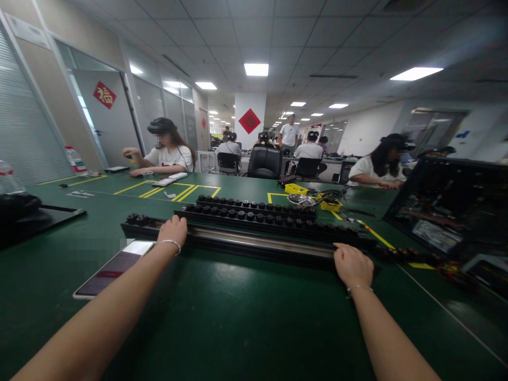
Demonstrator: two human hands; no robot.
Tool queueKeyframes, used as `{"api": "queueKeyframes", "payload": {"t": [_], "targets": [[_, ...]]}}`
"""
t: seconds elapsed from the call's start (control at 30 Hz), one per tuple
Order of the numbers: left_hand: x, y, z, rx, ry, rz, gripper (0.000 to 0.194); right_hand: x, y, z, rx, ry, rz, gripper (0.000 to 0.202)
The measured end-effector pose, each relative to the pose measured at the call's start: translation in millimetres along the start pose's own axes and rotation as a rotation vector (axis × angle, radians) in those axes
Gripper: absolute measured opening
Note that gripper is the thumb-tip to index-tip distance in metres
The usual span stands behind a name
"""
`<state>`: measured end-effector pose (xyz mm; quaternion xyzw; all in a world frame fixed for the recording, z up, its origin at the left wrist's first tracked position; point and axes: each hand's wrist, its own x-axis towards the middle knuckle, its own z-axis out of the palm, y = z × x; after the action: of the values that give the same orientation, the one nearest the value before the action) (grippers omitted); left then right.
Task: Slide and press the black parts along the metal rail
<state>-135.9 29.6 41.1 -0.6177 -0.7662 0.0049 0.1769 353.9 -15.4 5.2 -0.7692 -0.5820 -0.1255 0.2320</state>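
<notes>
At centre, the left hand (173, 233) and the right hand (354, 266) were clamped on the rail (257, 245).

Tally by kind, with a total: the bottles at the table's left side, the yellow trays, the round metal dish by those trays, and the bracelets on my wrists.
Bottles: 2
Yellow trays: 2
Round metal dish: 1
Bracelets: 2
Total: 7
</notes>
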Motion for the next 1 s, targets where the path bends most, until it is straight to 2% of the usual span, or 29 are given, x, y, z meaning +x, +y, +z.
{"api": "queueKeyframes", "payload": {"t": [1.0], "targets": [[-6.5, 9.2, -5.8, -0.006, 0.006, 0.023, 0.037, 0.5, 0.5, 0.6, 0.023, -0.005, 0.009, 0.045]]}}
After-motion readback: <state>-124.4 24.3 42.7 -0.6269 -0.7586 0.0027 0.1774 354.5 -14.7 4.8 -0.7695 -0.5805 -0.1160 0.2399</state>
